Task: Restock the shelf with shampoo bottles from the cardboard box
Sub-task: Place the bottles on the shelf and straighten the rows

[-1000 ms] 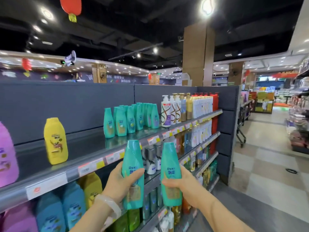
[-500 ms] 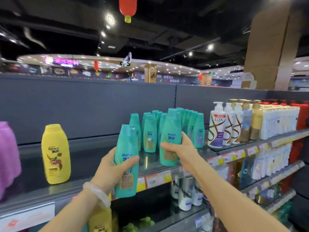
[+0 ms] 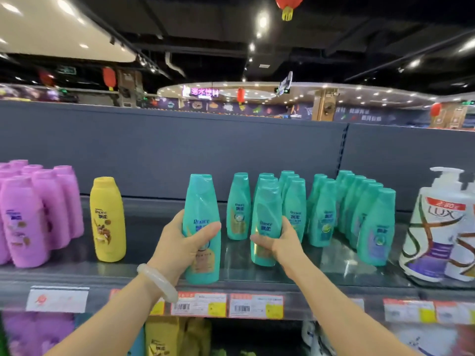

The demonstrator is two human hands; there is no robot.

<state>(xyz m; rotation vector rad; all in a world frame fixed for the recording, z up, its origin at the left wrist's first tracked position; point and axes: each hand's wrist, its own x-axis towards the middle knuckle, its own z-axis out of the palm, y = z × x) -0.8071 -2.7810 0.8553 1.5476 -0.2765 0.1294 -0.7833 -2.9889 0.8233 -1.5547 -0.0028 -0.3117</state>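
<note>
My left hand (image 3: 180, 242) grips a teal shampoo bottle (image 3: 201, 201) upright at the front edge of the top shelf (image 3: 334, 263); the bottle's base is at the shelf lip. My right hand (image 3: 280, 242) grips a second teal shampoo bottle (image 3: 266, 209) upright, its base on or just above the shelf, in front of several matching teal bottles (image 3: 359, 206) lined in rows. No cardboard box shows in the head view.
A lone yellow bottle (image 3: 108, 219) stands left of my left hand, with a pack of pink bottles (image 3: 33, 214) at the far left. White pump bottles (image 3: 437, 227) stand at the right. Price tags (image 3: 226, 304) line the shelf edge; lower shelves hold more bottles.
Both hands have carried their teal bottles up and forward from below the shelf edge onto the top shelf. The view has swung left to face the shelf squarely.
</note>
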